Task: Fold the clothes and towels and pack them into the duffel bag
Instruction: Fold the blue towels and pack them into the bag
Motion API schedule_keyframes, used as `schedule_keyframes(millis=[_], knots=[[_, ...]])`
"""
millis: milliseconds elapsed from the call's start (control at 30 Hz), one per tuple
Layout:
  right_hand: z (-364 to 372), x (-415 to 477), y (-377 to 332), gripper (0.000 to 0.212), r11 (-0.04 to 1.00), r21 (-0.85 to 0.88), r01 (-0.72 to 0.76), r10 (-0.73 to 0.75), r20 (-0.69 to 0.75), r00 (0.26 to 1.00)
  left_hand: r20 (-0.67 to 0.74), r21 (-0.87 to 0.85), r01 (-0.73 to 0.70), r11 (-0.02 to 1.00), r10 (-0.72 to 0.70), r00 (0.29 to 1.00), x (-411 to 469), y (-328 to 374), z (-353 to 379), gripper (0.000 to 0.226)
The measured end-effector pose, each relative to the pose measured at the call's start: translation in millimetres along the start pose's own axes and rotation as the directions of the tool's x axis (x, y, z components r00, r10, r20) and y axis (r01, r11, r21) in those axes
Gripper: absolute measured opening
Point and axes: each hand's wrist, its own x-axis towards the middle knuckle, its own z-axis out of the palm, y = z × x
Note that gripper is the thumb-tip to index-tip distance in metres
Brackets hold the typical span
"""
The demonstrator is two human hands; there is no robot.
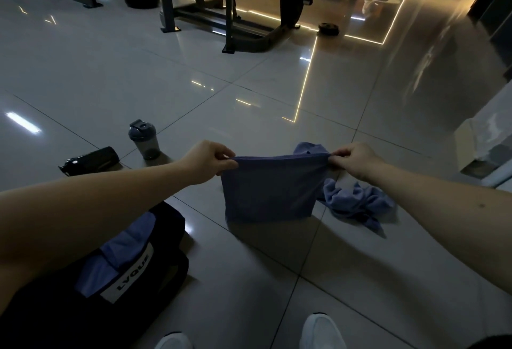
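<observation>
1. The left hand [206, 159] pinches one top corner of a dark blue towel [270, 189], thumb and fingers closed on the cloth; the right hand [353, 160] pinches the other top corner the same way.
2. The towel hangs between the hands as a neat, roughly square panel, its top edge pulled taut and straight and its lower edge at or just above the floor [318, 265]; which of the two cannot be told.
3. Its weave looks soft and finely ribbed, matte against the glossy tiles.
4. Just beyond and to the right, a lighter blue cloth [357, 199] lies crumpled on the floor, partly hidden behind the held towel.
5. At lower left a black duffel bag [155, 274] sits open beside the left forearm, pale blue folded fabric [122, 249] showing inside and a white label reading "LVQUE" across its edge.
6. Two white shoes [321, 332] show at the bottom edge of the frame.
7. Farther left, a grey shaker bottle [144, 139] stands upright; a black bottle [88, 160] lies on its side near it.
8. Broad bare tile stretches ahead of the towel and to its right, crossed by dark grout lines and thin strips of reflected light.
9. Dark steel gym frames [230, 16] and weight plates [328, 28] stand well apart at the far end.
</observation>
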Motion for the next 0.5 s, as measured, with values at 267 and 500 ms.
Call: schedule_keyframes(millis=[267, 500], knots=[[-0.1, -2.1, 4.6, 0.011, 0.986, -0.152, 0.071, -0.071, 0.007, 0.997, -0.039, 0.129, -0.014, 0.991, 0.019, 0.999, 3.7, -4.4, 7.1, 0.020], [-4.2, -7.0, 0.6, 0.017, 0.975, -0.171, 0.141, -0.153, -0.054, 0.987, -0.047, 0.359, -0.100, 0.928, 0.125, 0.991, 4.3, -0.7, -0.7, 0.022]])
